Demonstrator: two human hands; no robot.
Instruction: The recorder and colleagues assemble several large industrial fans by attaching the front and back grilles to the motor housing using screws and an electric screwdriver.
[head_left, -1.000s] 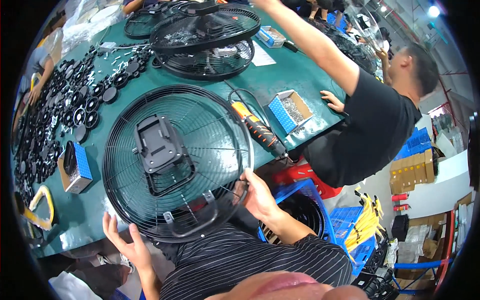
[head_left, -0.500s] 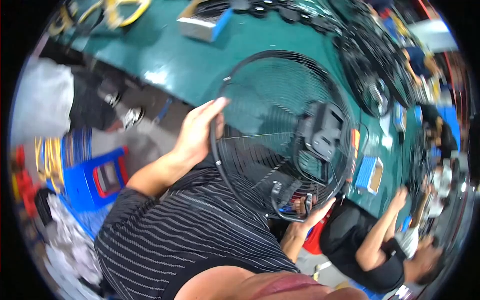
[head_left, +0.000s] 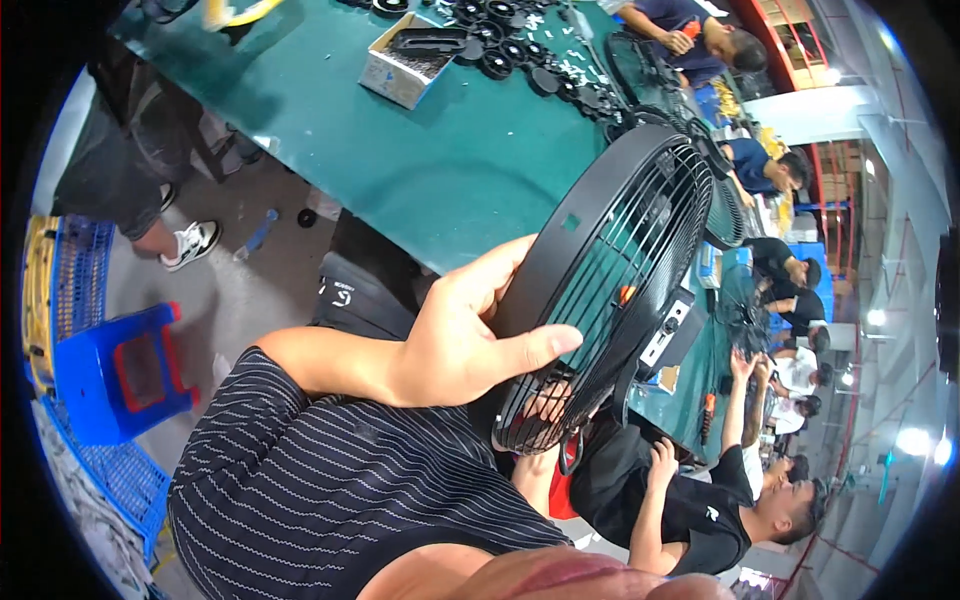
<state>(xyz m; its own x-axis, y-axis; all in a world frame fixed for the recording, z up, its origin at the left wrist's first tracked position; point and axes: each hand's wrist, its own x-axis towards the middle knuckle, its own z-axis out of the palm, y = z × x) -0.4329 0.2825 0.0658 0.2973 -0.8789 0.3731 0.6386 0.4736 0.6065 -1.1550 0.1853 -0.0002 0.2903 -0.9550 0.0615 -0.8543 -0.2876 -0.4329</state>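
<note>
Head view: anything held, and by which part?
Round black wire fan guard: left hand grips its broad rim; right hand, behind the wires, hold unclear.

You are facing no wording that can be plainly read, though beside the near edge of the green table a white emblem is showing on dark cloth, and a smaller white mark is showing on a co-worker's black shirt.
</note>
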